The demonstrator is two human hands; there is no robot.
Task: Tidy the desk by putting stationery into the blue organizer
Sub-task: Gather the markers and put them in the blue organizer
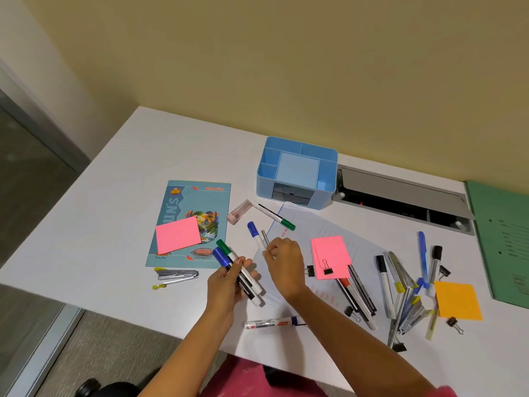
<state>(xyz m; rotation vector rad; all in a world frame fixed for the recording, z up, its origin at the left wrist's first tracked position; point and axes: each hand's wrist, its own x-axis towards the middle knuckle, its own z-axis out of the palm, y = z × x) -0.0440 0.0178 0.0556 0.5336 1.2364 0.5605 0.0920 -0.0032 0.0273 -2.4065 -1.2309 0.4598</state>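
The blue organizer [296, 173] stands at the back of the white desk [120, 213], its compartments holding nothing I can see. My left hand [226, 285] grips two whiteboard markers [237, 267], one blue-capped and one green-capped, caps pointing away from me. My right hand [283, 262] pinches a blue-capped marker [255, 234] and a thin grey pen [264, 239] that lie on the desk just in front of the organizer. A green-capped marker [276, 217] lies beyond them. Another whiteboard marker [272, 323] lies near the front edge.
A notebook [197, 213] with a pink sticky pad [177, 234] lies left, a stapler [176, 275] below it. To the right lie pink notes [330, 255], an orange pad [456, 300], several pens, markers and binder clips, a green folder [503, 239], and an open cable tray [400, 199].
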